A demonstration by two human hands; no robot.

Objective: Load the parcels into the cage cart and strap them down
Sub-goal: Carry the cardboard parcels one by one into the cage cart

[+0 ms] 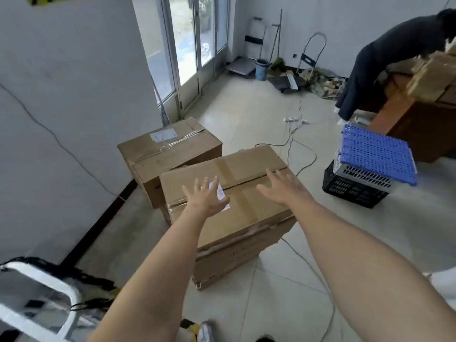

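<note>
Both hands are spread wide and empty, left hand (206,198) and right hand (281,187) over the near cardboard parcel (256,215), which stands on the tiled floor (246,107) just beside a second parcel (170,149).

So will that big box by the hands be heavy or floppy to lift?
Probably heavyish: the near box is big, and left hand and right hand both hover over it. Taped cardboard looks stiff, not floppy. Flat-bottomed, so unlikely to roll.
</note>
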